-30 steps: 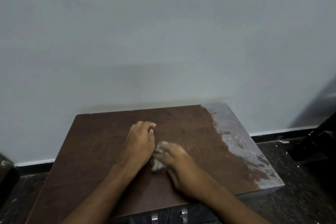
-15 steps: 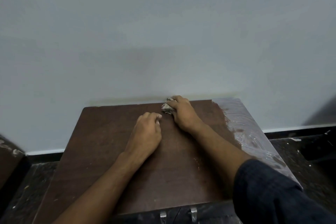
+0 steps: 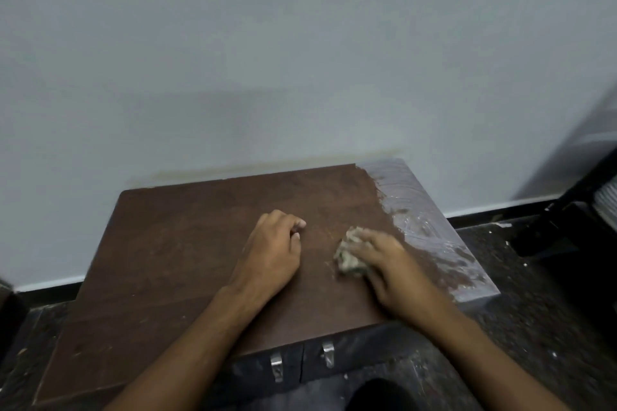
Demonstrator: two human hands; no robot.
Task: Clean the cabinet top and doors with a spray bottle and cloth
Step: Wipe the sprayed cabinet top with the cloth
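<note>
The right hand (image 3: 387,264) presses a wadded cloth (image 3: 349,252) onto the cabinet top (image 3: 187,243), fingers curled over it, just left of the plastic film (image 3: 424,223) along the top's right edge. The left hand (image 3: 272,252) rests loosely curled, empty, left of the cloth.

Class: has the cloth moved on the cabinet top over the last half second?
Yes. The cloth has come back from the wall edge of the cabinet top toward its front, under the right hand.

I see my right hand (image 3: 389,260) pressing a crumpled cloth (image 3: 349,253) on the brown cabinet top (image 3: 173,260) — left hand (image 3: 272,252) resting beside it, fingers curled.
</note>
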